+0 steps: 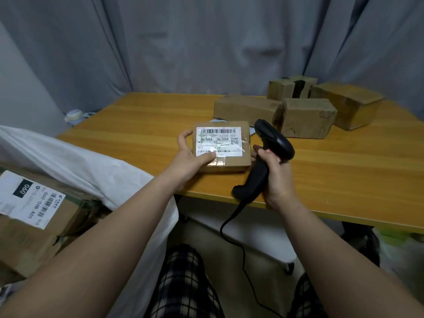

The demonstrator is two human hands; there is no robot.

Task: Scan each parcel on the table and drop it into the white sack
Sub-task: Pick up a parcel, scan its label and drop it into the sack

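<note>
Our left hand [190, 157] gripped the small brown parcel [238, 160], with the thumb on its white label and the fingers round its left side. We held the parcel label up, over the near part of the wooden surface [137, 125]. Our right hand [277, 177] was curled tight round the handle of the black scanner [273, 141], just right of the parcel. Four more brown boxes [305, 118] sat at the far right. The white sack [80, 161] was on the left, with a labelled box [29, 203] lying beside it.
</note>
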